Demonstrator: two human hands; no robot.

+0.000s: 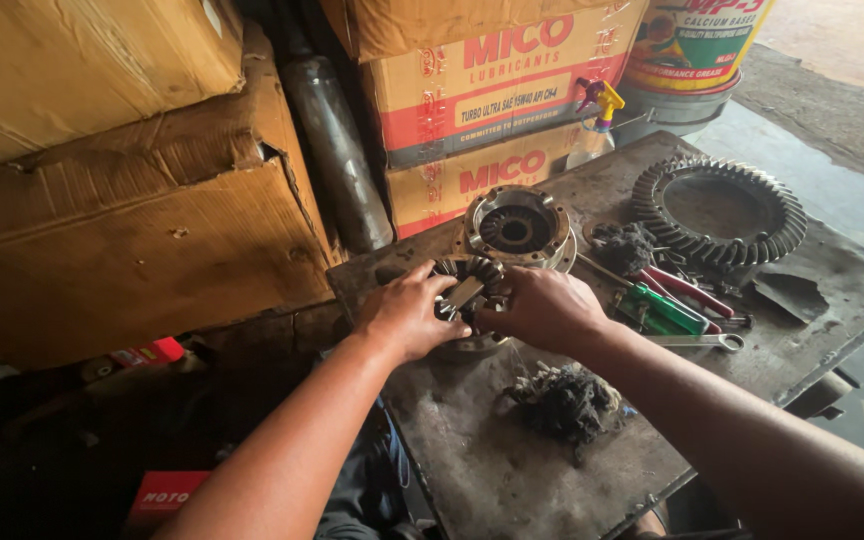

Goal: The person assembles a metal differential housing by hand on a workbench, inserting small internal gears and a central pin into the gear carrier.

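Observation:
A round metal gear housing with small bevel gears and a cross shaft (467, 292) rests on the greasy metal table (512, 480). My left hand (407, 313) grips its left side, fingers curled over the gears. On its right side sits my right hand (544, 307), fingertips on the gears. Both hands hide much of the housing. Just behind it stands a second round housing half (517, 230) with a toothed bore.
A large ring gear (720, 210) lies at the table's far right. Screwdrivers and a wrench (682, 305) lie right of my hands. A dark rag wad (564, 400) sits near the front. Cardboard boxes (132, 220), a metal pipe (337, 150), a spray bottle (597, 125) and a bucket (687, 60) stand behind.

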